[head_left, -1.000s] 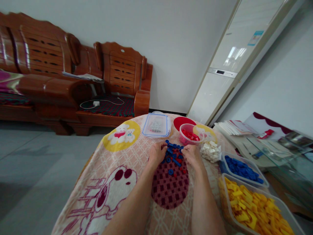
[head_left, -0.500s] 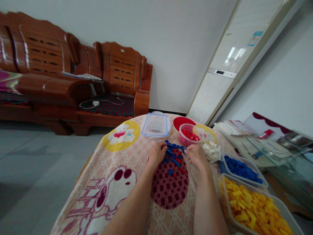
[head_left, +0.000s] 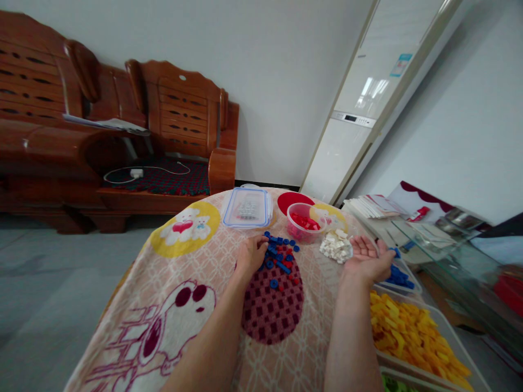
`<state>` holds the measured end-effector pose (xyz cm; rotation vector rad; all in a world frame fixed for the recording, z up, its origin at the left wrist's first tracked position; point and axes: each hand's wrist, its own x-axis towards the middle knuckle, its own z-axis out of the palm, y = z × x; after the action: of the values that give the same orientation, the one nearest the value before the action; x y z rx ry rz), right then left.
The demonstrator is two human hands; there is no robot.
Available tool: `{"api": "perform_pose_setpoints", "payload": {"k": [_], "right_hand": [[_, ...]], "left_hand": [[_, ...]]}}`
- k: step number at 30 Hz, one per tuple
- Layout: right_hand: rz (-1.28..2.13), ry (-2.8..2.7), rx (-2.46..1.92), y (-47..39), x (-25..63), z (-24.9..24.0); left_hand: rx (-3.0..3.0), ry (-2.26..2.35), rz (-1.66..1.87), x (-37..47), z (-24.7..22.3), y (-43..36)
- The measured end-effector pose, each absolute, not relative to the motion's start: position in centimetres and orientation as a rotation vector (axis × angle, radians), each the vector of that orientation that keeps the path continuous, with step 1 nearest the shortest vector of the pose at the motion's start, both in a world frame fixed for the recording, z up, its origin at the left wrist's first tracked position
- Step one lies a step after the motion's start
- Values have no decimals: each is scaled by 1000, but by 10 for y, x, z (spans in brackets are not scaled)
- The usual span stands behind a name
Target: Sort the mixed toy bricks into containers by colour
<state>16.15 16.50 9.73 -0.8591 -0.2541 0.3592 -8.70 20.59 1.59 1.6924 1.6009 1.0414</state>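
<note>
My left hand (head_left: 252, 255) rests at the left edge of a scatter of blue plastic building pieces (head_left: 283, 267), its thumb and fingertips closed on a blue piece at the upper left of the group. Small red pieces (head_left: 296, 281) lie among the blue ones. My right hand (head_left: 370, 258) is palm up with its fingers apart, over the near edge of a clear box of blue pieces (head_left: 400, 276). Some blue shows just beyond the thumb; whether the thumb touches it I cannot make out. White pieces (head_left: 335, 246) are heaped left of my right fingers.
A round tub of red pieces (head_left: 304, 223) and a blue-rimmed clear lid (head_left: 248, 208) stand at the table's far side. On the right is a box of yellow pieces (head_left: 417, 332), with green pieces (head_left: 394, 384) nearer me. Beyond are a glass shelf (head_left: 441, 267) and a wooden sofa (head_left: 180, 125).
My right hand has left the blue and red pieces, swung right to the box of blue pieces and turned palm up. My left hand stays by the pieces. The view has shifted right.
</note>
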Motion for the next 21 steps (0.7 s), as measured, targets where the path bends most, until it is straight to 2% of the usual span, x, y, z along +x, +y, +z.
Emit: {"api": "perform_pose_setpoints", "payload": {"k": [8, 14, 21], "right_hand": [[547, -375, -991, 176, 139, 95], [703, -732, -1141, 178, 112, 95], [1010, -1446, -1575, 178, 85, 77]], "left_hand": [[1692, 1587, 1038, -88, 17, 204], [1683, 1602, 1048, -87, 16, 205], [1691, 1603, 1041, -87, 18, 203]]}}
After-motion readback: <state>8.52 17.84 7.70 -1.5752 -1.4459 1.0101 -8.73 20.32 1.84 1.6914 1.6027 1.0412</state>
